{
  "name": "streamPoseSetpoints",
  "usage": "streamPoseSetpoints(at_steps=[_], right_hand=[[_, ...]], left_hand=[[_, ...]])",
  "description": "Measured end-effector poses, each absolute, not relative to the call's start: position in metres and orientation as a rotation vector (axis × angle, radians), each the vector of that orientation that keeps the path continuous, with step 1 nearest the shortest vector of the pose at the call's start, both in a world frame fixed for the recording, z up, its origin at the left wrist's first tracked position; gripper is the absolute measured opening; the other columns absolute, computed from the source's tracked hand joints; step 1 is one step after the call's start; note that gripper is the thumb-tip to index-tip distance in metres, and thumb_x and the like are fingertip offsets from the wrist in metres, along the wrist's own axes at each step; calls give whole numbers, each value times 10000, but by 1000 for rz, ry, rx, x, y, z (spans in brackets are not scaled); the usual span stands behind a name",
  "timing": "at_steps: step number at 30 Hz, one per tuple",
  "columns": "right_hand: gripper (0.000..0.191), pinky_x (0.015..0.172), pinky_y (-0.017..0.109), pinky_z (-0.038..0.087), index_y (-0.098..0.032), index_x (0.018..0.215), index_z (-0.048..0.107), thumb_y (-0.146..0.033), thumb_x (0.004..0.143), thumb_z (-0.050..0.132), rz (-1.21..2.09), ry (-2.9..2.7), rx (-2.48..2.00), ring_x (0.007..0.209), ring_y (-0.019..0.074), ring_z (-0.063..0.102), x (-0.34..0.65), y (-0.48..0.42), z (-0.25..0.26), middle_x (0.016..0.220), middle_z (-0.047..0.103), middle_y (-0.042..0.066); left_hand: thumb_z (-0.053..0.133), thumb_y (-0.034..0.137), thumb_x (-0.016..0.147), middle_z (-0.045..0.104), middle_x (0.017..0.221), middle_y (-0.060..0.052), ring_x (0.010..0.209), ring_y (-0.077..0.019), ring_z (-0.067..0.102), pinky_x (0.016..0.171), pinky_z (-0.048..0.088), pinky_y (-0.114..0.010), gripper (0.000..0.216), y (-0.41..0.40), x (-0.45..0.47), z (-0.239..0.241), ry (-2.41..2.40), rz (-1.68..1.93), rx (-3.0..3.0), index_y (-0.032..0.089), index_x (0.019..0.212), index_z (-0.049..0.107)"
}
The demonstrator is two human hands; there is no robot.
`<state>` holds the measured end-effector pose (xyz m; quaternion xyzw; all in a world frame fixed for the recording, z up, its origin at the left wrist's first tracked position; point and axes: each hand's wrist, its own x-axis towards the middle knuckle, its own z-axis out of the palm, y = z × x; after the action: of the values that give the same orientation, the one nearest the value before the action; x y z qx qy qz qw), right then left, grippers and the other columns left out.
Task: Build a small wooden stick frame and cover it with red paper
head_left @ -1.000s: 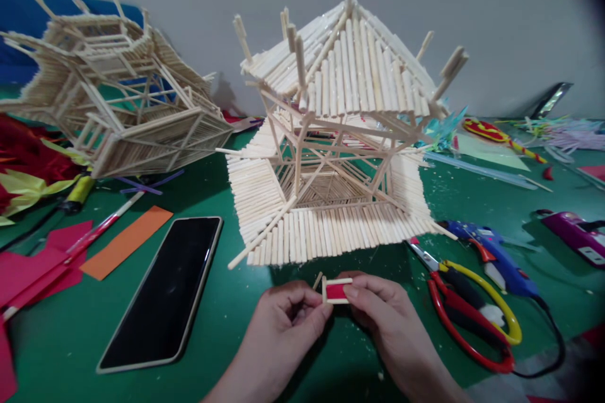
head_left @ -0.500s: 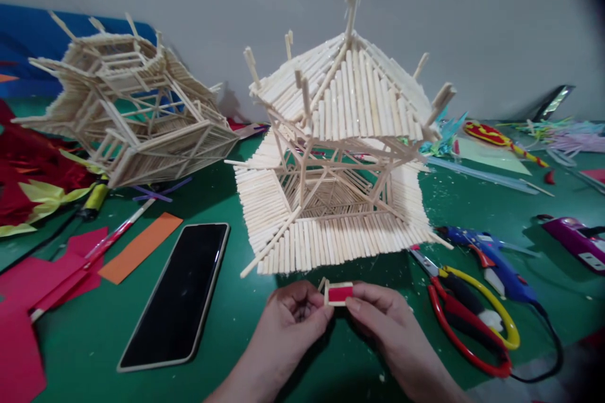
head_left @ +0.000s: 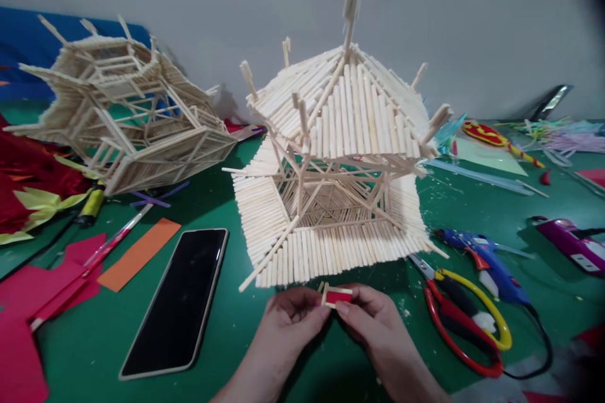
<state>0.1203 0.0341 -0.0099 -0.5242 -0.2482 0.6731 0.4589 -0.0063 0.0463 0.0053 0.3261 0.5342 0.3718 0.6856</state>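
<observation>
Between my two hands is a small red panel framed with wooden sticks (head_left: 339,297). My left hand (head_left: 293,321) pinches its left end, where short stick ends jut upward. With thumb and fingers, my right hand (head_left: 371,320) grips the right side, the thumb lying over the lower edge of the red face. Just beyond my fingers stands a pavilion-like model of wooden sticks (head_left: 331,252), with a pointed slatted roof on top and a wider slatted skirt below. The fingers behind the panel are partly hidden.
At left are a phone (head_left: 177,302), an orange paper strip (head_left: 139,255), red paper (head_left: 28,308) and a second stick model (head_left: 155,157) on its side. Scissors (head_left: 496,327), a blue glue gun (head_left: 494,264) and its cord lie at right, with a purple device (head_left: 567,239) beyond.
My right thumb has slid left and down along the red panel. Both hands still hold it. The whole scene sits slightly lower, as the camera has tilted.
</observation>
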Motion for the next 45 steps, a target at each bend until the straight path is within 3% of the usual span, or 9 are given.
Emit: streamPoseSetpoints(at_steps=[6,21,32,45], right_hand=[[178,360,128,234,-138,644,627,-286,585,703,1633,-609,-1254,374,11,278,117,35,-13,427,426,-77],[173,462,176,348,-150,685,637,-271,576,695,1606,-521,-1333,515,89,487,112,34,-3,555,588,-11],[151,504,185,356,-129,704,642,-245,612,674,1611,-498,-1305,559,94,498,109,36,5,603,617,5],[155,508,202,374,-149,679,644,-275,597,679,1558,-548,-1345,554,104,497,108,36,4,617,602,1]], left_hand=[[659,227,581,484,503,55,501,-89,381,486,276,-203,125,46,-7,4,1174,847,631,162,545,558],[671,222,575,459,427,75,428,-71,333,427,213,-197,118,47,-6,8,1212,820,641,162,542,575],[657,232,619,509,471,46,444,-69,361,435,240,-196,125,48,-9,-1,1142,803,581,137,566,595],[645,105,621,491,499,44,427,-44,336,445,251,-188,83,46,-3,-3,900,928,256,140,571,589]])
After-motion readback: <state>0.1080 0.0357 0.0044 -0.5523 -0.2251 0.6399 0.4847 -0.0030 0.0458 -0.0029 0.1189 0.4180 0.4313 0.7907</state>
